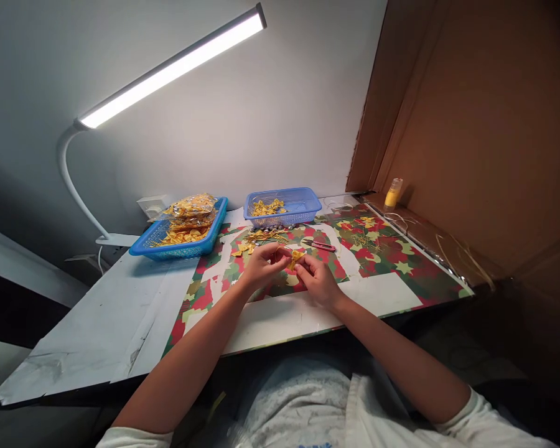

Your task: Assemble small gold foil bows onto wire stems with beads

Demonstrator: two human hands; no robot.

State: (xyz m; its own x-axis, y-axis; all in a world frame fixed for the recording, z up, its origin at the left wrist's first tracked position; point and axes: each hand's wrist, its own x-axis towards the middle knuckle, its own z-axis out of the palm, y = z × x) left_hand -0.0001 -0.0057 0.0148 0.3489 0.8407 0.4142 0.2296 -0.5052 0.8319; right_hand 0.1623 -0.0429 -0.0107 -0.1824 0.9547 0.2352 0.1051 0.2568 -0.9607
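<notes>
Head camera is looking down at the patterned table [392, 283], where the left hand [261, 266] and right hand [318, 280] are meeting at its middle, both pinching a small yellow piece [297, 256]. It is looking light, thin and easily creased, best held by its edges. Two blue baskets [282, 208] are sitting far behind, red-handled snips [321, 246] just beyond; nothing is blocking the hands.

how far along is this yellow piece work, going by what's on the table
Looks partway, as a guess. Done, perhaps: clear packets of yellow pieces fill the left blue basket. In hand: both the left hand and right hand pinch one small yellow piece. Left: loose pieces in the right blue basket and a scattered pile on the table.
</notes>
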